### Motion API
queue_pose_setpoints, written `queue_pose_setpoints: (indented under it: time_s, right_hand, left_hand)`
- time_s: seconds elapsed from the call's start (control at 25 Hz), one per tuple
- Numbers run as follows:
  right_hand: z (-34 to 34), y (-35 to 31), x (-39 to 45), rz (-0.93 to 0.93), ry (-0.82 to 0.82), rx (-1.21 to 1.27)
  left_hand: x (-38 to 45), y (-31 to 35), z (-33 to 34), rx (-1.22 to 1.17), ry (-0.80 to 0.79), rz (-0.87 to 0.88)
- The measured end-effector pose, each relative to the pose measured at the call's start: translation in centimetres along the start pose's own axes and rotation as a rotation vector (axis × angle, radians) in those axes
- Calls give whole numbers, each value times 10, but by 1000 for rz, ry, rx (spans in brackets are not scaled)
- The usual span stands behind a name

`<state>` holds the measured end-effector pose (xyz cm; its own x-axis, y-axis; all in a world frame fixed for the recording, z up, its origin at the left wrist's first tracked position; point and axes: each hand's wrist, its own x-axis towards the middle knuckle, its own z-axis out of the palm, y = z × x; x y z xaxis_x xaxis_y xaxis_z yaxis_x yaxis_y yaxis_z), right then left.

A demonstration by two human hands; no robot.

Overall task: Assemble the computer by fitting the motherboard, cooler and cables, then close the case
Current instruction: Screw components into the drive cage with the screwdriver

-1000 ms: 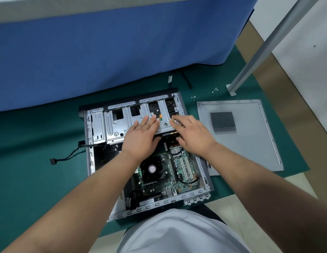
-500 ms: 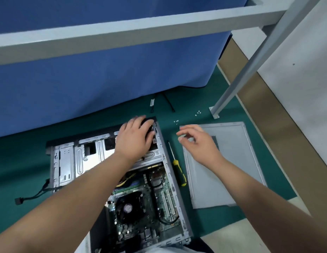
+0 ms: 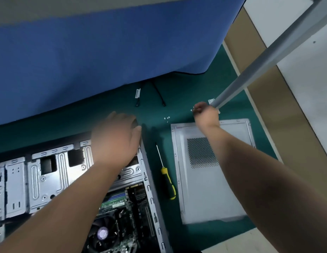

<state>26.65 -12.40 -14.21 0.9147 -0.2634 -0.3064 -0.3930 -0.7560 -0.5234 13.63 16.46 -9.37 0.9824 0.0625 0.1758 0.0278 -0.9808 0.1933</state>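
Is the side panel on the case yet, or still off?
Off. The side panel lies flat on the green mat, right of the open case, screwdriver between.

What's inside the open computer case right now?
Inside the open grey metal computer case: a green motherboard, a black cooler fan and a silver drive cage. The left hand and forearm cover part of it.

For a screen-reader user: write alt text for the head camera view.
A person's right hand reaches past a detached side panel to small screws on a green mat, while the left hand rests on the open computer case. A yellow-handled screwdriver lies between case and panel.
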Motion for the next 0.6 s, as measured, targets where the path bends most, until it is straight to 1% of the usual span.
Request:
queue_pose_setpoints:
  time_s: [0.12, 0.28, 0.4, 0.48, 0.6]
  right_hand:
    - [18, 3, 15, 17, -27, -36]
    - [30, 5, 17, 4, 60, -162]
    - [31, 2, 16, 24, 44, -190]
    - [28, -2, 3, 7, 63, -146]
    - [23, -15, -47, -76, 95, 107]
  left_hand:
    - [-1, -2, 3, 2, 53, 19]
    - [-2, -2, 5, -1, 83, 26]
    - [-1, -2, 9, 4, 103, 26]
    - [0, -3, 10, 3, 94, 23]
    - [2, -1, 3, -13, 37, 5]
